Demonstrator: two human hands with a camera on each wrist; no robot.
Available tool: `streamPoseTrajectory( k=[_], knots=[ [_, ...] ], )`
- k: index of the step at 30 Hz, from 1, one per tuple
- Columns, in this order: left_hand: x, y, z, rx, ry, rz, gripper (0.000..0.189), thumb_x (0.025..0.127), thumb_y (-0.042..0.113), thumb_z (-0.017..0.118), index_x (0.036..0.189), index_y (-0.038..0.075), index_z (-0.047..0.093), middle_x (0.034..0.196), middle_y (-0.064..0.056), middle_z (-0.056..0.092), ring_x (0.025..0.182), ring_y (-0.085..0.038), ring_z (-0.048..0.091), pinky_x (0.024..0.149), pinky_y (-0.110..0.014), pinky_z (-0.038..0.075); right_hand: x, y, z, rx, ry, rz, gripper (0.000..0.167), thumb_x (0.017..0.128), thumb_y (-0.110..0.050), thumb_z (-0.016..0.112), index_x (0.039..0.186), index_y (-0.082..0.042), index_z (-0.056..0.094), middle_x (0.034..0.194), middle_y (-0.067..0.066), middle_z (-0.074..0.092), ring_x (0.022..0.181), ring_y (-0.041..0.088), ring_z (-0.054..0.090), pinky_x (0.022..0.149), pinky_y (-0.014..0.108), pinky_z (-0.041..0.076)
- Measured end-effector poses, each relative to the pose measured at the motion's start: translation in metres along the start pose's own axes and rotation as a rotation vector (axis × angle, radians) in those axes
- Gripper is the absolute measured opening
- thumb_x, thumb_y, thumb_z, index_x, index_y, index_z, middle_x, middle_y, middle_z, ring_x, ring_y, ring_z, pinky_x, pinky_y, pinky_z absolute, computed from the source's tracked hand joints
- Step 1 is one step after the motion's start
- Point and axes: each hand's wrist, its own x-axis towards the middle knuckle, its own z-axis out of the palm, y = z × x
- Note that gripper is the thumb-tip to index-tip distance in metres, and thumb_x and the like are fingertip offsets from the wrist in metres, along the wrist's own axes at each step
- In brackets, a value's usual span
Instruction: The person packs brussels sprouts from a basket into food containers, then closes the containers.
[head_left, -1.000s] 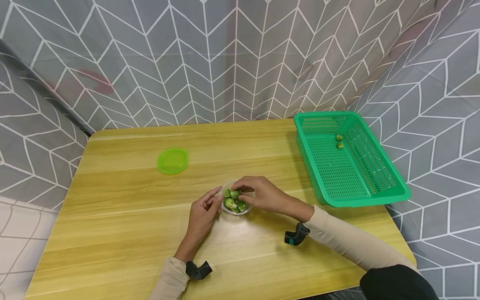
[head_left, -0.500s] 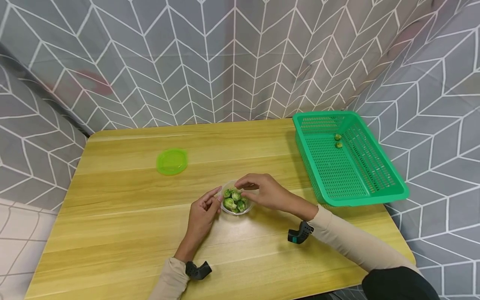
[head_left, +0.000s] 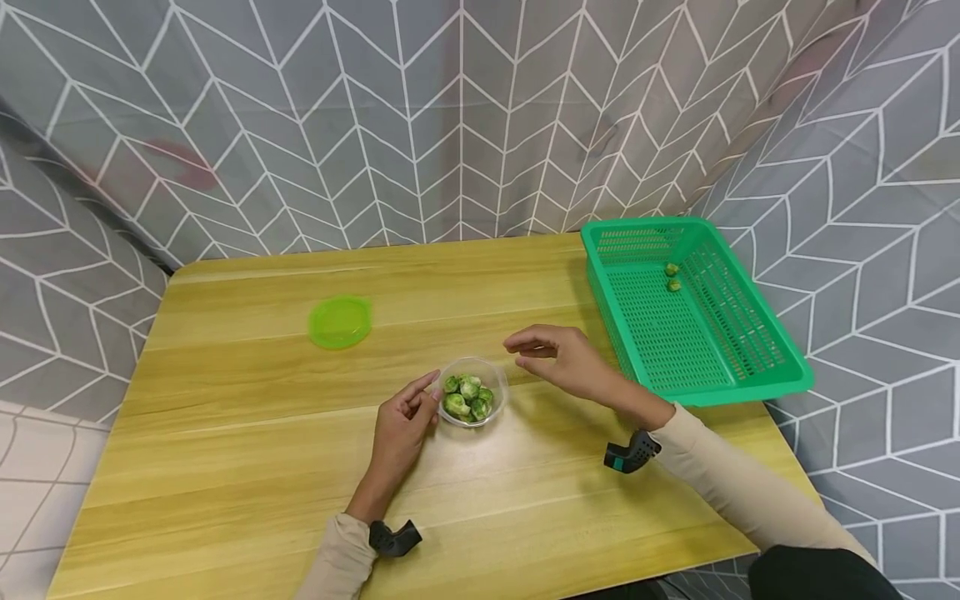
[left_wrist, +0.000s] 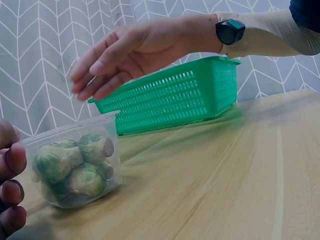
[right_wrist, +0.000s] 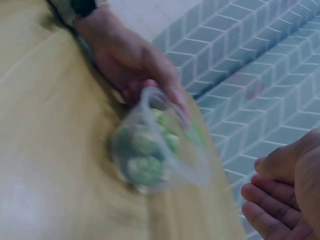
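Observation:
A clear plastic container (head_left: 472, 367) with several Brussels sprouts (head_left: 467, 397) in it stands upright on the table. My left hand (head_left: 399, 423) holds its left side at the rim, thumb and index finger against the edge; the right wrist view (right_wrist: 132, 65) gives the same hold from across, somewhat blurred. My right hand (head_left: 562, 357) hovers above the table, between the container and the green basket. Its fingers are loosely bent and nothing is in them. In the left wrist view the right hand (left_wrist: 120, 57) is above and beyond the container's rim.
The green plastic basket (head_left: 637, 362) stands at the right of the wooden table (head_left: 247, 467), with two Brussels sprouts (head_left: 672, 277) near its far right corner. A bright green lid (head_left: 340, 322) lies flat, back left. A patterned curtain (head_left: 420, 125) hangs behind the table.
My right hand has withdrawn from over the container, moving right and slightly away, and holds nothing. The sprouts in the container are now uncovered. My left hand stays at the container's left side.

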Motion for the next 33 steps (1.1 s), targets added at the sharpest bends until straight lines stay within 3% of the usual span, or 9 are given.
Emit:
streamPoseTrajectory(
  k=[4, 12, 19, 27, 33],
  knots=[
    [0.000, 0.001, 0.000, -0.003, -0.003, -0.003, 0.035, 0.101, 0.012, 0.063, 0.135, 0.006, 0.064, 0.075, -0.032, 0.059, 0.066, -0.033, 0.056, 0.059, -0.020, 0.042, -0.002, -0.002, -0.022, 0.049, 0.052, 0.033, 0.028, 0.098, -0.010, 0.068, 0.125, -0.005, 0.069, 0.122, 0.010, 0.070, 0.110, 0.029, 0.069, 0.089, 0.031, 0.056],
    [0.000, 0.003, 0.000, 0.002, -0.008, 0.008, 0.035, 0.101, 0.011, 0.062, 0.135, 0.005, 0.064, 0.076, -0.035, 0.059, 0.067, -0.036, 0.056, 0.059, -0.019, 0.041, -0.009, -0.008, -0.067, 0.113, 0.173, 0.098, 0.030, 0.099, -0.012, 0.067, 0.127, -0.003, 0.067, 0.129, 0.017, 0.066, 0.111, 0.013, 0.068, 0.091, 0.026, 0.054],
    [0.000, 0.002, 0.000, 0.008, -0.001, 0.003, 0.035, 0.101, 0.013, 0.063, 0.135, 0.006, 0.064, 0.076, -0.035, 0.059, 0.068, -0.038, 0.056, 0.060, -0.020, 0.042, -0.012, -0.001, -0.089, 0.040, 0.253, 0.139, 0.028, 0.098, -0.016, 0.068, 0.125, -0.008, 0.070, 0.127, 0.013, 0.068, 0.114, 0.019, 0.067, 0.087, 0.021, 0.053],
    [-0.001, 0.004, 0.000, -0.006, -0.007, 0.016, 0.035, 0.101, 0.012, 0.062, 0.135, 0.005, 0.064, 0.077, -0.035, 0.058, 0.067, -0.037, 0.056, 0.058, -0.020, 0.042, -0.014, 0.022, -0.111, 0.016, 0.344, 0.089, 0.030, 0.097, -0.009, 0.068, 0.126, -0.001, 0.069, 0.124, 0.019, 0.068, 0.107, 0.008, 0.069, 0.085, 0.019, 0.053],
    [0.000, 0.002, 0.000, -0.026, -0.007, 0.013, 0.034, 0.101, 0.009, 0.062, 0.135, 0.004, 0.064, 0.077, -0.036, 0.058, 0.068, -0.034, 0.057, 0.060, -0.019, 0.043, -0.016, 0.031, -0.129, -0.046, 0.388, 0.163, 0.032, 0.098, -0.015, 0.068, 0.128, -0.003, 0.068, 0.125, 0.016, 0.068, 0.107, 0.004, 0.067, 0.085, 0.016, 0.051]
  ],
)
